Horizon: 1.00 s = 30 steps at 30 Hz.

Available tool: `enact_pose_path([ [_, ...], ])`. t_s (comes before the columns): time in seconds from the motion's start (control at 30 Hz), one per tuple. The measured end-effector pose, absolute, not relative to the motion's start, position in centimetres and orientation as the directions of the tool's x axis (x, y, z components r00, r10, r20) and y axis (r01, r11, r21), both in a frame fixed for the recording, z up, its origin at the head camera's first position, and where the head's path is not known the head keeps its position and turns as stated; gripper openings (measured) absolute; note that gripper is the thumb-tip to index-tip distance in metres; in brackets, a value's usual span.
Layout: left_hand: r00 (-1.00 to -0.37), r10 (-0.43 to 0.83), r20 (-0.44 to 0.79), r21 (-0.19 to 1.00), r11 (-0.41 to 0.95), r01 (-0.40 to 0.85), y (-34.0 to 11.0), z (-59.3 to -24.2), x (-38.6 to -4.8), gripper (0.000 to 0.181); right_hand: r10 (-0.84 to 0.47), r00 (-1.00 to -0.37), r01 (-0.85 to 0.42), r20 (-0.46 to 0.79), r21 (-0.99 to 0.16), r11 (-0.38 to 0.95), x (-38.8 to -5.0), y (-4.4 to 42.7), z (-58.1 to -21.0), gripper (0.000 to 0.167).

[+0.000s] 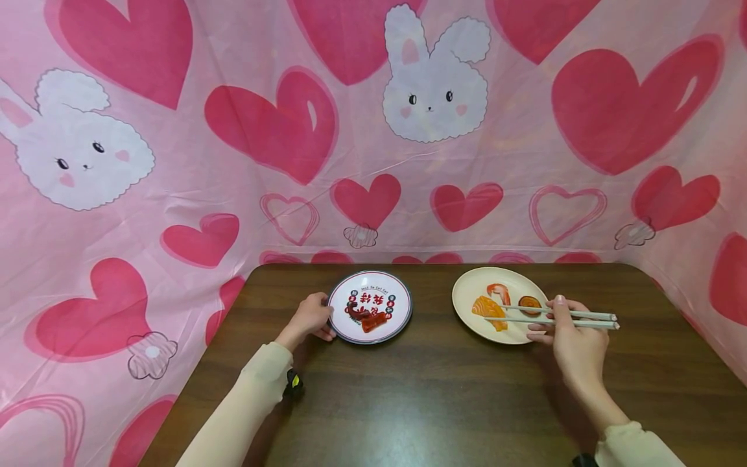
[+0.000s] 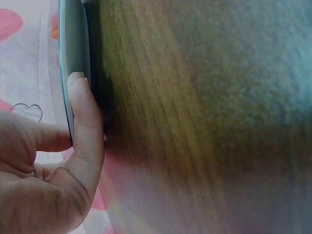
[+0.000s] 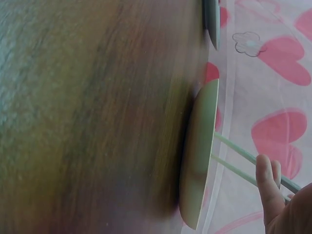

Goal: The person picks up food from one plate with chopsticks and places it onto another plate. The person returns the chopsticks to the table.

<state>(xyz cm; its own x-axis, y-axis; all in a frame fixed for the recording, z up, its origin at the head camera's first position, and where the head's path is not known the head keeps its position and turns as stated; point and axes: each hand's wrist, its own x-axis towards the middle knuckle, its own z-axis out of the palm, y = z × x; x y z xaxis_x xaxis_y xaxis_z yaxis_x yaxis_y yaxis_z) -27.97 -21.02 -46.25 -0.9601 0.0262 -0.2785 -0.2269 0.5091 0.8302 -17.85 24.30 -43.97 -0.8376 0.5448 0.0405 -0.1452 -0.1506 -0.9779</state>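
Note:
My left hand (image 1: pixel 314 316) pinches the left rim of a white plate (image 1: pixel 348 285) with a dark blue edge and red print. In the left wrist view, fingers (image 2: pixel 87 114) lie against the plate's underside. Dark red-brown food pieces (image 1: pixel 373 322) sit on that plate. My right hand (image 1: pixel 574 340) holds a pair of pale chopsticks (image 1: pixel 592 319) over a cream plate (image 1: pixel 469 282). Their tips reach an orange, white-striped slice (image 1: pixel 489 310) like salmon; whether they grip it I cannot tell. A shrimp (image 1: pixel 499 292) and a round brown piece (image 1: pixel 530 305) share the plate.
Both plates stand near the far edge of a dark wooden table (image 1: pixel 373 402). Behind and beside it hangs a pink cloth (image 1: pixel 408 162) with hearts and rabbits. A black band with a yellow-green spot (image 1: pixel 295 381) shows at my left wrist.

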Motion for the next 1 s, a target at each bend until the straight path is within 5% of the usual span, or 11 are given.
enact_pose_path([
  [1.0,-0.961,0.037,-0.274,0.835,0.504,-0.218,-21.0,-46.43,-28.22,0.045,0.527,-0.85,-0.125,0.02,-0.978,-0.165,-18.2,24.91,-44.32,0.032],
])
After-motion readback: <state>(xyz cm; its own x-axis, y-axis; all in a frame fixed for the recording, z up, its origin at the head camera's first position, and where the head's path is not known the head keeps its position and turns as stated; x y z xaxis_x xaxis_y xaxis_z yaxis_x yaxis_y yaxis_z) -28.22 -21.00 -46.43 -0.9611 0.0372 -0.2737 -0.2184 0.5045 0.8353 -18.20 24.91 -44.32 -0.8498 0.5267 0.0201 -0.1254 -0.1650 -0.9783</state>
